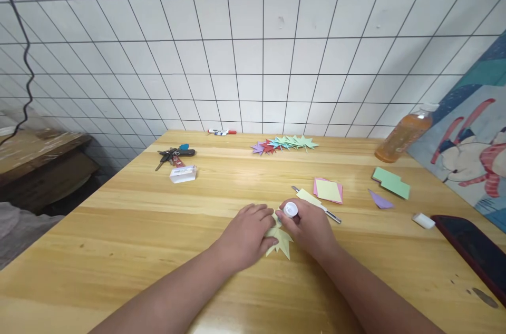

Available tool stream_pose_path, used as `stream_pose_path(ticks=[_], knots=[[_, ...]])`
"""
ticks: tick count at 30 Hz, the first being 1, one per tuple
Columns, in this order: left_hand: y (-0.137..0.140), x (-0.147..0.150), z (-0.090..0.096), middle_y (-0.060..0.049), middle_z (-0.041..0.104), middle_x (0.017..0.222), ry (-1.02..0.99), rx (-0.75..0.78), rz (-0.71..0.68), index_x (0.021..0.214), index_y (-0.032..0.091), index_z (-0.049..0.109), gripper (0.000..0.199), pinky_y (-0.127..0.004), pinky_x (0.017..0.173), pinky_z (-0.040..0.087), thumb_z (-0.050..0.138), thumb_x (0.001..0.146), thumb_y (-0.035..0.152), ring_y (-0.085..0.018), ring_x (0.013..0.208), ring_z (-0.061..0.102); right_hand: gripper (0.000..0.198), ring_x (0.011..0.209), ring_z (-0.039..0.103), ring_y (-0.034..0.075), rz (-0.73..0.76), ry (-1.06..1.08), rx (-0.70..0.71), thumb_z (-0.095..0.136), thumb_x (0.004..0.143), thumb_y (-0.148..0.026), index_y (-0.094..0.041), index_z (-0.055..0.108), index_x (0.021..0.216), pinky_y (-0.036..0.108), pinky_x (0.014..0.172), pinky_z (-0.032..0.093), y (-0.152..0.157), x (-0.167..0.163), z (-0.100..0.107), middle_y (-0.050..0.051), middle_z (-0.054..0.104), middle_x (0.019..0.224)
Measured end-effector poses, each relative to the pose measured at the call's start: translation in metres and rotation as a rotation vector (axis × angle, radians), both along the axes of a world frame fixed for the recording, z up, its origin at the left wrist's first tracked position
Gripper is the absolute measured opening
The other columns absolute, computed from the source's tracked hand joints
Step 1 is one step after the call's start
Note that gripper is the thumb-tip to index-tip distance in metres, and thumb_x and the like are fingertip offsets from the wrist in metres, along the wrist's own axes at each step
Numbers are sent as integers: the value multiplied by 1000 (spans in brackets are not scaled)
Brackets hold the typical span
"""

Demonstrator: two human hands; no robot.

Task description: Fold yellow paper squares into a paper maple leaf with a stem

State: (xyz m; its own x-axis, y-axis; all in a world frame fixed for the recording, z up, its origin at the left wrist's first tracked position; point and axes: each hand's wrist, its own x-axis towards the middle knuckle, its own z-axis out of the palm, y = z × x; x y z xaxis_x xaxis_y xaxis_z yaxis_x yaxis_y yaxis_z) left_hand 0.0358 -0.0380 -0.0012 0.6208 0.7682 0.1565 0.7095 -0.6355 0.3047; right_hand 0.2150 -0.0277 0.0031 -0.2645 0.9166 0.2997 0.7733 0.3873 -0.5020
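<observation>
A pale yellow folded paper leaf [281,243] lies on the wooden table, its pointed lobes facing me. Pressed against its left side, my left hand [248,236] pins it with thumb and fingertips. My right hand [313,228] is closed round a white glue stick [290,209], whose round base points up at the camera. The lower end of the stick meets the leaf's upper part, mostly hidden by my fingers. Just beyond the right hand, a yellow paper strip [308,196] rests across a slim metal craft knife [333,216].
Finished paper leaves [284,143] in several colours overlap at the back. Yellow and pink square papers [329,190], green papers [391,182], a purple piece [380,199], a white cap [424,220], a phone [474,249] and a bottle [405,134] stand right. Keys [174,155] and an eraser [183,174] lie left.
</observation>
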Motion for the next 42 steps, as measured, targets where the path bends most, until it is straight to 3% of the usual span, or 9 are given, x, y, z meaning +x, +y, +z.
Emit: stream_pose_path(ticks=[9,18,23,27,31,35,42], knots=[[1,2,0,-5,57,120,44,-27,8,113,24,54,34,-46,102,29,59,80,33,-27,119,43,26,59,53,15,-18,-125,37,50,84,-41,-21,57,70,24,53,33,5,-3,-3,0,61,64],[1,1,1,-5,59,113,49,-18,2,99,22,56,23,-45,101,29,60,79,34,-26,117,44,25,66,57,17,-46,-117,67,49,85,-41,-21,60,75,26,58,37,12,4,-5,1,64,70],[2,2,5,-6,59,105,-15,-40,24,102,22,51,30,-40,92,37,63,77,33,-24,104,51,21,71,60,18,-110,37,145,50,85,-40,-21,61,83,27,63,40,9,10,-4,2,67,80],[1,3,6,-7,59,103,-78,-82,81,106,21,47,39,-40,89,39,66,74,33,-25,99,53,20,71,61,17,-69,147,101,50,84,-39,-22,61,84,25,64,42,-1,4,-2,1,67,80],[-1,2,-1,-9,55,120,-61,-82,99,118,22,43,46,-47,102,27,61,78,34,-27,119,43,20,72,60,18,12,45,49,50,85,-38,-22,62,82,27,65,42,-3,-4,-5,2,67,78],[-4,-1,-10,-8,30,146,69,-81,115,132,25,34,48,-56,107,11,46,87,38,-28,135,19,22,69,59,18,-6,14,39,49,85,-38,-21,62,83,26,63,40,0,-6,-7,3,67,76],[-6,2,-7,-5,20,149,165,-158,131,138,26,27,50,-63,104,3,34,91,42,-28,137,12,26,64,56,17,-9,15,-4,46,86,-41,-21,62,80,25,59,38,1,-8,-4,2,64,68]])
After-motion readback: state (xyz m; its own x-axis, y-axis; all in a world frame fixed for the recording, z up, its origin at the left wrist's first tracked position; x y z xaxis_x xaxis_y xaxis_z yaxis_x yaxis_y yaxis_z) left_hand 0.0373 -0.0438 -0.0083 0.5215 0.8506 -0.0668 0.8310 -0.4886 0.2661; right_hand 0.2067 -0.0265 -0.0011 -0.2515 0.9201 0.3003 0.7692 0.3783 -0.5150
